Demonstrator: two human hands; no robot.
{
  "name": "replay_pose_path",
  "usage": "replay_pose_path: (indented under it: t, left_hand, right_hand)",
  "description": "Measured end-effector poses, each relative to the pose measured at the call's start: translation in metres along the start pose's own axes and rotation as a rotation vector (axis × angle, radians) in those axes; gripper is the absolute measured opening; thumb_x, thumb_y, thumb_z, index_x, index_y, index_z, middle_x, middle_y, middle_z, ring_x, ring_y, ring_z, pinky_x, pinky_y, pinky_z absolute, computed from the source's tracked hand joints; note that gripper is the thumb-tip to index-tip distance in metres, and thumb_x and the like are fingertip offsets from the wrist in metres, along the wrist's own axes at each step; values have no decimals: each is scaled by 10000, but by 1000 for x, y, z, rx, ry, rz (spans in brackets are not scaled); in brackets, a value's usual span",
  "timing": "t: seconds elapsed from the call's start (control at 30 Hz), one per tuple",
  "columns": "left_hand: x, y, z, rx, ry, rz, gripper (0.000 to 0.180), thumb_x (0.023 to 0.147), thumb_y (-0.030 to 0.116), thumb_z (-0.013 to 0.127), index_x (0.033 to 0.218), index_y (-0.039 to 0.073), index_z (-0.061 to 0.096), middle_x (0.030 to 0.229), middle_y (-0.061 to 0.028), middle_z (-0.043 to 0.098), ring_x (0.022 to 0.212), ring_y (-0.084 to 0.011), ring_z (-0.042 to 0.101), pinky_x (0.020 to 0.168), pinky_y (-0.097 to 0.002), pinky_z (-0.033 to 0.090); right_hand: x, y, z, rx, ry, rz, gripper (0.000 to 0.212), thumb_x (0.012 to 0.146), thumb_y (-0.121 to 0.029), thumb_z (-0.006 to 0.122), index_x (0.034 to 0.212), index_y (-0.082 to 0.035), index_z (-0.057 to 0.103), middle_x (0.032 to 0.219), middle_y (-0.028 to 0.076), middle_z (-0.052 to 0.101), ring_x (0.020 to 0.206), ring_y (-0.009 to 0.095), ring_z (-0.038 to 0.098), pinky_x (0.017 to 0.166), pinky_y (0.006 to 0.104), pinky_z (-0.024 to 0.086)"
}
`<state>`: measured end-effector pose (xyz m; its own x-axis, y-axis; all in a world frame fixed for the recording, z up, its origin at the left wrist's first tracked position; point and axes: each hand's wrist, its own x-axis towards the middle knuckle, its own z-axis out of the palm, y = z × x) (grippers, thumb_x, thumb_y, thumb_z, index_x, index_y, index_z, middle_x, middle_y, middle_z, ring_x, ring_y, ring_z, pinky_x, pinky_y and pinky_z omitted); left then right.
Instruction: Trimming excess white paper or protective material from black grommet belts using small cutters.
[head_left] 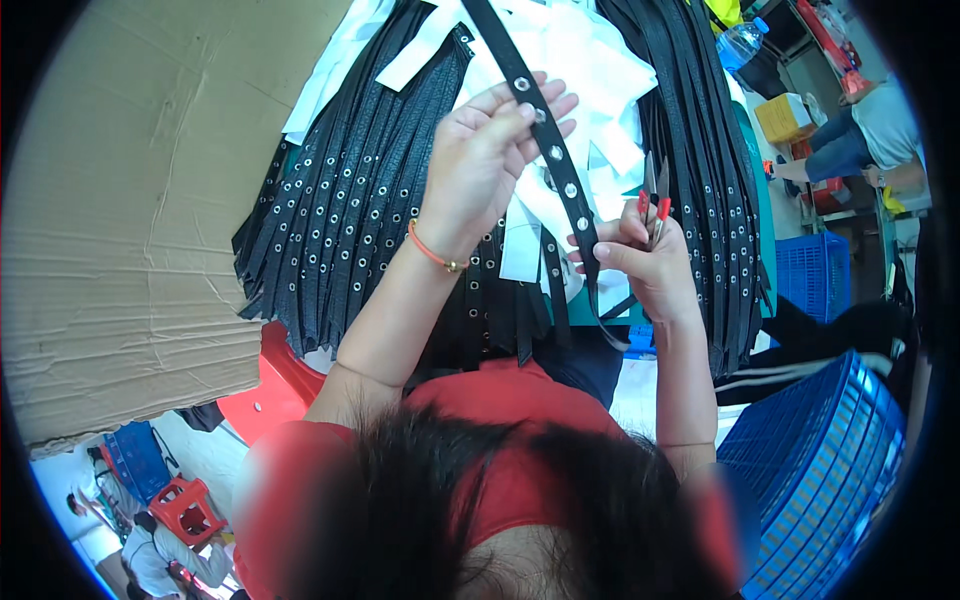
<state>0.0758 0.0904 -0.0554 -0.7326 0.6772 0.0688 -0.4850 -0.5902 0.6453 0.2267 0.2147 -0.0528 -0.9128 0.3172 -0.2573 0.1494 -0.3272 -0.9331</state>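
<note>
A black belt with a row of silver eyelets runs slantwise in front of me, from the upper edge down toward my lap. My left hand grips it higher up, thumb on the front face and fingers behind. Lower down, my right hand pinches the same belt between thumb and fingers. Small scissors with red handles are also tucked in that right hand, blades pointing up. Beneath the hands lie white strips. Many similar black eyelet belts lie in a left bundle and a right bundle.
A large cardboard sheet covers the left side. Blue plastic baskets stand at the lower right. A clear bottle is at the far right, near a yellow box. Other people are at the right edge and lower left.
</note>
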Motion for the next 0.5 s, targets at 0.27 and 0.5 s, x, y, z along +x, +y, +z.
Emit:
replay_pose_path:
  t: [0.27, 0.5]
  left_hand:
    - [-2, 7, -4, -27, 32, 39, 334, 869, -22, 399, 1178, -147, 396, 1178, -272, 489, 1102, -348, 517, 936, -422, 460]
    - [-13, -3, -10, 335, 41, -54, 325, 875, 20, 464, 1165, -124, 429, 1102, -238, 559, 998, -314, 591, 829, -372, 521]
  right_hand:
    - [1, -1, -9, -169, 77, 14, 405, 640, 75, 666, 673, -143, 327, 734, 161, 647, 706, 207, 665, 624, 255, 502]
    - [4, 0, -1, -165, 64, 29, 384, 662, 39, 666, 662, -137, 324, 723, 155, 637, 732, 244, 667, 611, 297, 527]
